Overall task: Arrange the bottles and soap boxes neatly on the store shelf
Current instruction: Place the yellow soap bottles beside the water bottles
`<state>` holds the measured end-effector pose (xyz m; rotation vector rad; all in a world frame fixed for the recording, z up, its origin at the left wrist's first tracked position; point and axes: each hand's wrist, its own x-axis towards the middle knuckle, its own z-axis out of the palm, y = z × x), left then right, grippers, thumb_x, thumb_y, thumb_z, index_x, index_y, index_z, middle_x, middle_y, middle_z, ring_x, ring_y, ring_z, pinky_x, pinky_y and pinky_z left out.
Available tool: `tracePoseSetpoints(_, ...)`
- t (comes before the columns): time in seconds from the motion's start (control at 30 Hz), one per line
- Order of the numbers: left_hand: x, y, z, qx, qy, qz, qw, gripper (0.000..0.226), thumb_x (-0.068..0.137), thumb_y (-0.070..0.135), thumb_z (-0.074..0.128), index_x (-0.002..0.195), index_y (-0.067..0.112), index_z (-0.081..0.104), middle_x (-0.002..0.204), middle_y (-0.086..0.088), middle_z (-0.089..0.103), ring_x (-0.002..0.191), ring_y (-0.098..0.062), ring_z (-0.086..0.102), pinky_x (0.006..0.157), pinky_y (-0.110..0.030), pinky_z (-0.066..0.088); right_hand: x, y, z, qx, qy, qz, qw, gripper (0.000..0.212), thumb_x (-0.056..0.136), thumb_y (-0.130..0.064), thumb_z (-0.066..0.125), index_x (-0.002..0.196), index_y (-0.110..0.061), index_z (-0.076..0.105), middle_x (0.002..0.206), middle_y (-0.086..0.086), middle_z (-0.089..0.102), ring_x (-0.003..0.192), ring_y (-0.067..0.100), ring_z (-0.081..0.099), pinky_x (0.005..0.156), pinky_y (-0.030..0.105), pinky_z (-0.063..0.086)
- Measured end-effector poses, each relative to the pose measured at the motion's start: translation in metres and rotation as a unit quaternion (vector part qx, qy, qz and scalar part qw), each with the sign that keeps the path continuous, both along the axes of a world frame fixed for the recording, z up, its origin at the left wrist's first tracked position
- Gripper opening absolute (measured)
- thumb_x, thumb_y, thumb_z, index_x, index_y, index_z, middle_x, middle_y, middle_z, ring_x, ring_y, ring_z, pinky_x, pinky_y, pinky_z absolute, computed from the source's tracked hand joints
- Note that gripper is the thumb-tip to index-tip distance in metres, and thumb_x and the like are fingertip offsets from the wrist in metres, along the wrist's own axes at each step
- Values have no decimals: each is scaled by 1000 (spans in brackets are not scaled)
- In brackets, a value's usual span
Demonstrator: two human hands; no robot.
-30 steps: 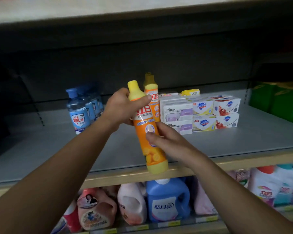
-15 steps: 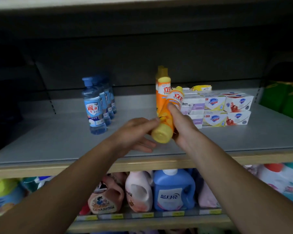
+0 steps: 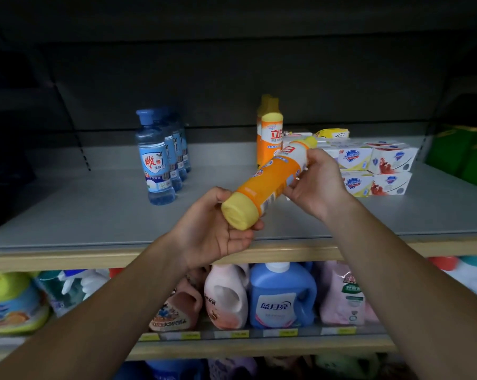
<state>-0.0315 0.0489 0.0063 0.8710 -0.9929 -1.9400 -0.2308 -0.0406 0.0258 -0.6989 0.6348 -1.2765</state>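
Hands met around one orange dish-soap bottle (image 3: 270, 182), which lay tilted in the air above the front part of the grey shelf (image 3: 94, 215), its yellow base toward the camera and its yellow cap end pointing away and to the right. The left hand (image 3: 218, 231) cupped the base from below, palm up, with the fingers curled under the bottom rim and the thumb against the side. The right hand (image 3: 318, 185) gripped the upper part near the white label, fingers wrapped around the body and pressed close together; how its thumb lay could not be told, since the bottle hid it. Behind the held bottle stood another orange bottle (image 3: 269, 135) of the same kind, upright near the back of the shelf, with a further one partly hidden just behind it. Just to its right sat the soap boxes (image 3: 374, 165), white cartons stacked in two layers, with a yellow packet (image 3: 332, 133) lying on top toward the rear. Well apart to the left, a row of clear blue water-like bottles (image 3: 156, 160) ran front to back, all upright. On the lower shelf stood a blue detergent jug (image 3: 282, 297) between a pink jug (image 3: 225, 294) and a pale pink refill pouch (image 3: 341, 297), with yellow price tags along the shelf edge.
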Motion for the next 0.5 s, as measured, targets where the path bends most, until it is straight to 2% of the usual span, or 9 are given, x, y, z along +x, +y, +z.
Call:
tracePoseSetpoints(0.07, 2, -1, -2, -2, -42, -11, 999, 59, 77, 43, 49, 110, -3, 68, 94, -21, 71, 64, -22, 69, 58, -28, 58, 3, 0, 2, -23, 47, -19, 998, 37, 97, -34, 55, 124, -9, 57, 108, 16, 70, 93, 29, 73, 69, 46, 59)
tracePoseSetpoints(0.17, -4, -4, -6, -58, -130, 51, 988, 54, 84, 48, 57, 117, 5, 64, 108, -25, 69, 82, -29, 71, 62, -35, 60, 10, 1, 13, -63, 215, -50, 973, 31, 95, -40, 58, 113, -14, 58, 99, 11, 72, 82, 24, 75, 63, 41, 60)
tracePoseSetpoints(0.23, -9, -5, -9, -130, -202, 118, 963, 45, 80, 45, 68, 110, 11, 65, 103, -19, 71, 83, -28, 71, 68, -41, 61, 17, 2, 22, -81, 304, -63, 947, 30, 91, -42, 64, 105, -17, 56, 95, 9, 73, 75, 23, 75, 58, 38, 59)
tracePoseSetpoints(0.33, -19, -4, -13, -221, -288, 200, 910, 26, 86, 40, 68, 105, 22, 64, 96, -3, 73, 82, -19, 72, 71, -37, 60, 29, 0, 28, -100, 400, -91, 906, 34, 86, -47, 68, 100, -20, 54, 95, 6, 71, 75, 21, 74, 51, 33, 58)
tracePoseSetpoints(0.4, -23, -1, -15, -235, -277, 228, 903, 23, 88, 38, 67, 103, 21, 64, 94, -5, 73, 81, -23, 71, 67, -37, 58, 36, -2, 31, -109, 429, -94, 892, 40, 86, -51, 66, 107, -19, 55, 96, 4, 69, 75, 18, 72, 46, 27, 55)
tracePoseSetpoints(0.43, -24, 1, -15, -215, -234, 225, 921, 25, 89, 37, 65, 103, 16, 65, 92, -9, 73, 77, -26, 71, 62, -36, 57, 37, -3, 31, -108, 428, -83, 893, 40, 87, -52, 64, 108, -19, 56, 97, 4, 69, 74, 18, 73, 45, 26, 54)
tracePoseSetpoints(0.5, -22, 5, -10, -110, -92, 179, 973, 33, 90, 38, 61, 106, 8, 63, 87, -15, 72, 66, -30, 69, 54, -35, 55, 38, -3, 30, -91, 376, -31, 922, 35, 91, -51, 59, 107, -20, 58, 100, 7, 71, 73, 19, 74, 48, 28, 55)
